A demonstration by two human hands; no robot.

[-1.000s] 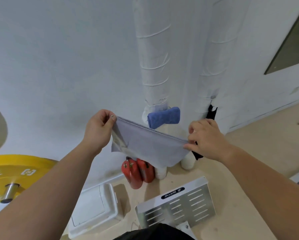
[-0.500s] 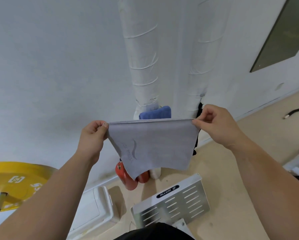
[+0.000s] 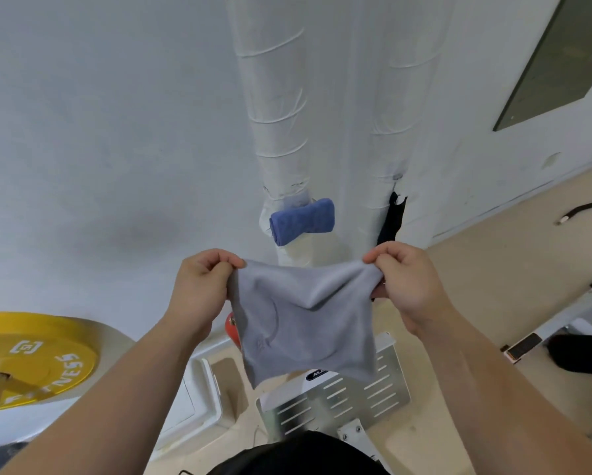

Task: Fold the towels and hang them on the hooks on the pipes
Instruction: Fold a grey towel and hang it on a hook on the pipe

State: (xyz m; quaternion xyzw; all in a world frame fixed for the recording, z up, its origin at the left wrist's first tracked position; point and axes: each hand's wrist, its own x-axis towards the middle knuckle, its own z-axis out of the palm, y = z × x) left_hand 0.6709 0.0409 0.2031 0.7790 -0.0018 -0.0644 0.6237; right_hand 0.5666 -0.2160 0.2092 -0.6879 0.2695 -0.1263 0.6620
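Grey towel (image 3: 308,320) held up in front of me, above floor: my L hand (image 3: 202,289) pinches its top-left corner, R hand (image 3: 407,286) pinches top-right, fingers curled on fabric. Top edge slack, creased btwn hands. Beyond it, folded blue towel (image 3: 301,221) hangs at left pipe (image 3: 274,114); black cloth (image 3: 390,221) hangs at right pipe (image 3: 400,114).

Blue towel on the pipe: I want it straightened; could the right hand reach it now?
Probably not yet: the right hand pinches a corner of the grey towel, though the way to the blue towel looks free.
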